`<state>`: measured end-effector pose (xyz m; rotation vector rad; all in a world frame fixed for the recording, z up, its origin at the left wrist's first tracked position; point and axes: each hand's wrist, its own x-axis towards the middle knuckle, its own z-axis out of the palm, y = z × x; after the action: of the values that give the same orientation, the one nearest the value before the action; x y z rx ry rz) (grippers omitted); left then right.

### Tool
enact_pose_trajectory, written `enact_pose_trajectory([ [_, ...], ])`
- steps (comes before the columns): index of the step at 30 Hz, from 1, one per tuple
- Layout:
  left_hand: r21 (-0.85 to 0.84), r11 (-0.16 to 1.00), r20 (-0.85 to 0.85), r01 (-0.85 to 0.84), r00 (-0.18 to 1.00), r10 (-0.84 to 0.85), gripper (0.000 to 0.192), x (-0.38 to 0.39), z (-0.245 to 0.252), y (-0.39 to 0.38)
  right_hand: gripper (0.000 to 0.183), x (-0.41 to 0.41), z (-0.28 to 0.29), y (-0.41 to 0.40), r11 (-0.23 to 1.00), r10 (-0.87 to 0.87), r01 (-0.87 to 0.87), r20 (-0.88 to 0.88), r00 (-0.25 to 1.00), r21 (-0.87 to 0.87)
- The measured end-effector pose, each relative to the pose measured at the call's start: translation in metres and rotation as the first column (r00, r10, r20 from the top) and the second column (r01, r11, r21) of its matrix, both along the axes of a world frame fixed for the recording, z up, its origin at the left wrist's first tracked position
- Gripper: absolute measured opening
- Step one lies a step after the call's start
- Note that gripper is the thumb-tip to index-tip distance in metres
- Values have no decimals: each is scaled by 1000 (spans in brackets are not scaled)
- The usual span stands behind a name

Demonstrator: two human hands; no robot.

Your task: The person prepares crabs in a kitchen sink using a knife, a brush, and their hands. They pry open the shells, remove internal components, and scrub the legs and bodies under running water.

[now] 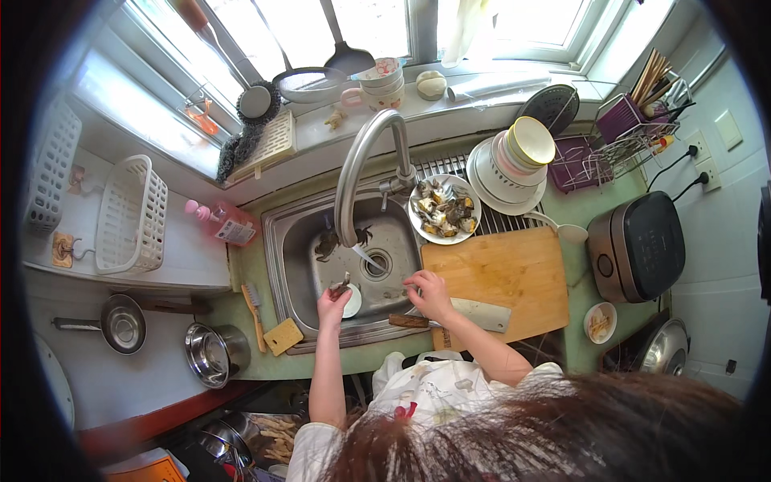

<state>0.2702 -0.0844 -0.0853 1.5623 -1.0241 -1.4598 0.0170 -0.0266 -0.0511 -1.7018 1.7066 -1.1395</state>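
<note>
My left hand (332,308) is over the front of the stainless steel sink (292,265), pinching a small dark crab piece (343,281). A small white dish (353,301) sits in the basin just beside it, partly behind my fingers. My right hand (429,294) hovers over the sink's right edge, its fingers apart and slightly curled, with no object visible in them. Beneath my right wrist, a cleaver (482,313) lies on the wooden cutting board (500,265). Water runs from the curved faucet (346,199) toward the drain. Dark crabs (326,246) lie in the basin behind the stream.
A white plate of cut crab pieces (446,211) stands behind the board. Stacked bowls and plates (509,159) rest on the drying rack. A rice cooker (638,247) stands at the right. A brush (254,313) and a yellow sponge (283,336) lie left of the sink.
</note>
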Motion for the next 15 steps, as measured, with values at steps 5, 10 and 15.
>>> enact_pose_trajectory([
  [5,-33,981,410,192,898,-161,29,6,-13,3,12,-12,2,12,998,-32,33,-12,999,61],
  [10,317,946,-179,76,984,-19,18,-21,16,8,11,-36,-1,21,991,-127,129,-64,990,29],
  [15,26,930,421,367,840,-343,36,-35,-3,12,13,-50,3,39,981,-162,173,-127,979,82],
])
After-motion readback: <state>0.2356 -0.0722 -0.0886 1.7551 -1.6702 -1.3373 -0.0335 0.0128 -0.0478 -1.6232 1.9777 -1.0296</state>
